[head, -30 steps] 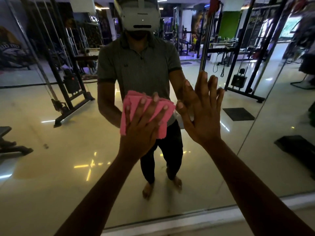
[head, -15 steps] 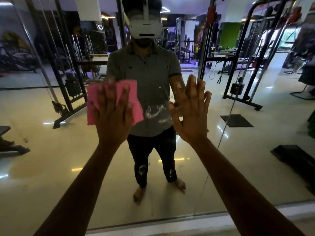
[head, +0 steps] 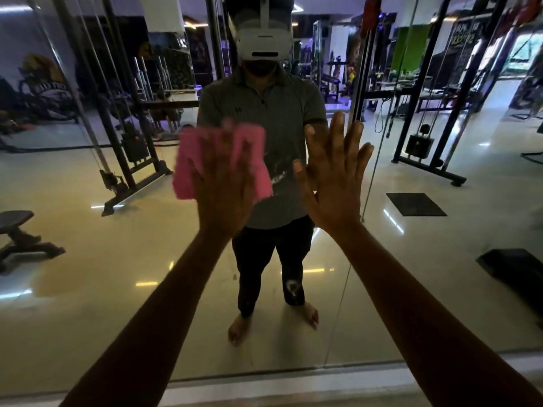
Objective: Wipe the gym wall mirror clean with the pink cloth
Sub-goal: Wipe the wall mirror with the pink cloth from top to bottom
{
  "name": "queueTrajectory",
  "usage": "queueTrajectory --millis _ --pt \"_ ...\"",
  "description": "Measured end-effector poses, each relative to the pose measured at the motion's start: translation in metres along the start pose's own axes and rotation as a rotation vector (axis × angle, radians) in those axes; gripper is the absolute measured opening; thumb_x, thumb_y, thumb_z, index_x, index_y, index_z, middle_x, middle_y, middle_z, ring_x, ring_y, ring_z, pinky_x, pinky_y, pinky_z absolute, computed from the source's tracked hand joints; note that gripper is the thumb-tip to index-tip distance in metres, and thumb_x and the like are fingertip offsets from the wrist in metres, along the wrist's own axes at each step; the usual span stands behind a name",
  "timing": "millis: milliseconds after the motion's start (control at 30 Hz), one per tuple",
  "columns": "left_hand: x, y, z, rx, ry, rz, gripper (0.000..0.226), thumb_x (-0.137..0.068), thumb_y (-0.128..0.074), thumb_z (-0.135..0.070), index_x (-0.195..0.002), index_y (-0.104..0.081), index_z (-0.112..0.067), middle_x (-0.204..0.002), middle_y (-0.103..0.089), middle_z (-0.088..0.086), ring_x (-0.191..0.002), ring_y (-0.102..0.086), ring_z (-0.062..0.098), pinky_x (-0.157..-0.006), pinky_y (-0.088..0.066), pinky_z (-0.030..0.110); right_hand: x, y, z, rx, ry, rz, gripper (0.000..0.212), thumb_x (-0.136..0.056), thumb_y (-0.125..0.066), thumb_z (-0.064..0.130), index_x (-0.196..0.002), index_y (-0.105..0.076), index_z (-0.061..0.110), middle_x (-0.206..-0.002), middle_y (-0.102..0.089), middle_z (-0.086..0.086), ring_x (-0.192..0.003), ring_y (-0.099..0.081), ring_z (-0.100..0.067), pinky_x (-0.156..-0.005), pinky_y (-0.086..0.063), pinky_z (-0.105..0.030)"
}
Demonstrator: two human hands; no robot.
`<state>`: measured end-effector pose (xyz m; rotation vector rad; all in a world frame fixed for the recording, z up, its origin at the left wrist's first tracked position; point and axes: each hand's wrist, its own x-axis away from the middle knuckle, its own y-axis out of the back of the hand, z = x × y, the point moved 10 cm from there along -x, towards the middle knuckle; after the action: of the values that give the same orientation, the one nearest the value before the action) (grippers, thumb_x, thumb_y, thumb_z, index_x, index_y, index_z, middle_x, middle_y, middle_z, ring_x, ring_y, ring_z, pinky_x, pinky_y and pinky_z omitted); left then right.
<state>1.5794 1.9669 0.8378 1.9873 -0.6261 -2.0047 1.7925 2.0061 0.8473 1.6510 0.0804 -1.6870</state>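
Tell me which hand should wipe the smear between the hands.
Left. The left hand already presses the cloth on the mirror, right beside the smear; the right hand is bare.

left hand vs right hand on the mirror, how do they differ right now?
The left hand presses the pink cloth flat against the mirror; the right hand is bare, palm straight on the glass. The left looks motion-blurred, the right sharp. Both are open, fingers pointing up.
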Motion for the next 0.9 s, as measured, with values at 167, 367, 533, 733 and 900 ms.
queueTrajectory --millis 167,367,533,733,900 --pt "0.098 -0.038 0.01 -0.015 -0.159 0.214 0.065 -0.117 -0.026 -0.055 -0.174 -0.004 -0.032 -0.181 -0.006 0.017 -0.166 -0.002 0.046 -0.123 -0.012 0.084 0.003 0.003 -0.007 -0.043 0.018 -0.005 0.07 -0.114 -0.054 0.047 -0.174 -0.029 0.021 -0.182 -0.008 -0.02 -0.168 0.002 -0.047 -0.131 -0.004 -0.073" --pt "0.04 -0.033 -0.012 0.007 0.002 0.043 0.074 -0.116 -0.044 -0.05 -0.173 0.0 -0.033 -0.18 0.005 0.012 -0.167 0.004 0.043 -0.129 0.001 0.074 0.004 -0.003 -0.009 -0.061 0.012 -0.014 0.068 -0.114 -0.055 0.043 -0.173 -0.031 0.019 -0.182 -0.01 -0.022 -0.168 0.0 -0.049 -0.13 -0.003 -0.074" --pt "0.103 -0.042 -0.007 0.034 -0.175 0.187 0.063 -0.116 -0.032 -0.053 -0.172 -0.01 -0.034 -0.182 0.001 0.005 -0.168 0.0 0.038 -0.117 -0.025 0.084 0.007 -0.001 -0.014 -0.074 0.048 -0.015 0.066 -0.114 -0.055 0.041 -0.171 -0.034 0.015 -0.181 -0.014 -0.023 -0.168 -0.003 -0.049 -0.13 -0.005 -0.074" --pt "0.027 -0.03 -0.025 0.014 0.027 0.028 0.074 -0.115 -0.045 -0.05 -0.173 -0.002 -0.033 -0.181 0.002 0.01 -0.166 0.006 0.04 -0.129 0.004 0.071 0.006 -0.001 -0.015 -0.065 0.041 -0.033 0.064 -0.114 -0.053 0.042 -0.17 -0.037 0.015 -0.179 -0.017 -0.025 -0.167 -0.008 -0.052 -0.13 -0.006 -0.074" --pt "0.101 -0.044 -0.023 -0.044 -0.305 0.192 0.072 -0.113 -0.042 -0.048 -0.174 -0.005 -0.037 -0.182 -0.001 0.006 -0.168 0.0 0.038 -0.13 0.002 0.072 0.008 0.001 -0.019 -0.097 0.061 -0.02 0.064 -0.113 -0.057 0.039 -0.17 -0.038 0.016 -0.18 -0.018 -0.025 -0.167 -0.008 -0.052 -0.129 -0.008 -0.075"
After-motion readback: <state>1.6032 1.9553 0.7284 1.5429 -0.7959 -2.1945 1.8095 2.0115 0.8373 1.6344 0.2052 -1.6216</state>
